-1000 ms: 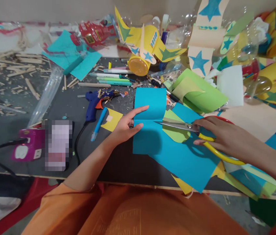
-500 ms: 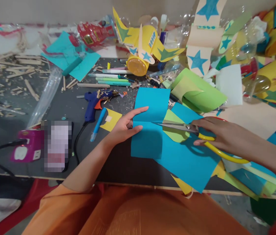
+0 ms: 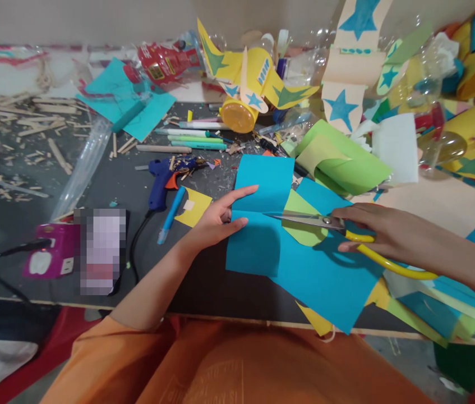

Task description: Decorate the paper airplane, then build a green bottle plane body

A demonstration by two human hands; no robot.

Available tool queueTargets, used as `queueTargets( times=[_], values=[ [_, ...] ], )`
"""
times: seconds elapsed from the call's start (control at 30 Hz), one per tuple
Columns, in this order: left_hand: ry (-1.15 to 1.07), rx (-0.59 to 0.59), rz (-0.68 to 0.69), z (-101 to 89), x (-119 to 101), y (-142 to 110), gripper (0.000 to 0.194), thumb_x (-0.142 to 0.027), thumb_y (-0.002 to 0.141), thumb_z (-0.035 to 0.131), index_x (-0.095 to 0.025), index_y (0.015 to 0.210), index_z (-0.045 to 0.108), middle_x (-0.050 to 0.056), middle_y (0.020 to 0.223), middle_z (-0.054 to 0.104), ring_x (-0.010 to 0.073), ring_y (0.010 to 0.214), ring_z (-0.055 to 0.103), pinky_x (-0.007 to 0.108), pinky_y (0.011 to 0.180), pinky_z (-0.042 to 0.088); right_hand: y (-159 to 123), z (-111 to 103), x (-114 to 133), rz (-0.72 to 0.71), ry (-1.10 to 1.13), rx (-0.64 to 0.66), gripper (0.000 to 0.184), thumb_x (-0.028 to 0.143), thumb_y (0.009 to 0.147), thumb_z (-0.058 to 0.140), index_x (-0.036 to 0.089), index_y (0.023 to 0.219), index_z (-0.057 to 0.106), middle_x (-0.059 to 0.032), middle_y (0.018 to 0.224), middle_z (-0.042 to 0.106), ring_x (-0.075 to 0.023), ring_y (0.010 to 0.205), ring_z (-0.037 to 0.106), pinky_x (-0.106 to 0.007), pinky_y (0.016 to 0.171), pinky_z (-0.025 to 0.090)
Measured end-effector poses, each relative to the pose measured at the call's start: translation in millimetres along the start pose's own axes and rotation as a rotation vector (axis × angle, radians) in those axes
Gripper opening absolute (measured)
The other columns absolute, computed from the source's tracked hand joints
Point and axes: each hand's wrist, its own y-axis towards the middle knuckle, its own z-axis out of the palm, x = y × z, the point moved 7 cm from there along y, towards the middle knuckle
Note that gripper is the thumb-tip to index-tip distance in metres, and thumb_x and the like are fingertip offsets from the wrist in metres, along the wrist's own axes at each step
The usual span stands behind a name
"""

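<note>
My left hand (image 3: 222, 216) grips the left edge of a blue sheet of paper (image 3: 256, 249), with thumb and forefinger lying across its face. In my right hand (image 3: 374, 227) is a pair of scissors (image 3: 310, 219) with yellow handle loops. Its blades reach leftward into the sheet, along a cut line from the right edge. The blades look nearly closed. Under the scissors lie a light green paper piece (image 3: 303, 227) and a larger blue sheet (image 3: 325, 280).
A blue glue gun (image 3: 161, 182), a blue marker (image 3: 172, 213) and a phone (image 3: 101, 252) lie to the left, near a purple power socket (image 3: 50, 252). Behind stand a yellow bottle craft (image 3: 254, 76) and rolled green paper (image 3: 346, 154). Wood scraps (image 3: 39, 120) cover the far left.
The whole scene has shifted slightly right and down in view. Both hands, the scissors and the blue sheet keep nearly the same arrangement.
</note>
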Motion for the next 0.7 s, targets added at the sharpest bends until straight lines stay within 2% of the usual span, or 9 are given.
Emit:
queueTargets(
  times=[0.17,0.37,0.7],
  values=[
    [-0.012,-0.007,0.000,-0.9,-0.7,-0.4,0.055,-0.044,0.087,0.068,-0.027,0.137,0.054,-0.010,0.053,0.025,0.0054,0.043,0.018,0.020,0.039,0.016,-3.9,0.8,-4.4,0.009,0.041,0.025,0.079,0.082,0.084,0.035,0.022,0.126,0.063,-0.0149,0.110,0.074,-0.0328,0.090,0.074,-0.041,0.068,0.060],
    [-0.022,-0.005,-0.008,-0.7,-3.1,-0.7,0.056,-0.044,0.088,0.067,-0.026,0.138,0.053,-0.009,0.054,0.028,0.0051,0.043,0.018,0.020,0.039,0.015,-8.1,0.3,-0.7,-0.024,0.048,0.007,0.070,0.077,0.088,0.036,0.023,0.120,0.065,-0.0139,0.108,0.075,-0.0309,0.088,0.073,-0.038,0.068,0.059],
    [-0.001,-0.006,0.003,-0.4,-2.2,-1.1,0.052,-0.043,0.088,0.068,-0.027,0.136,0.056,-0.008,0.055,0.031,0.0056,0.043,0.019,0.021,0.040,0.021,-5.3,-0.2,0.6,-0.014,0.064,0.010,0.078,0.082,0.085,0.033,0.022,0.122,0.067,-0.0156,0.108,0.076,-0.0324,0.087,0.074,-0.040,0.065,0.059]
  ],
)
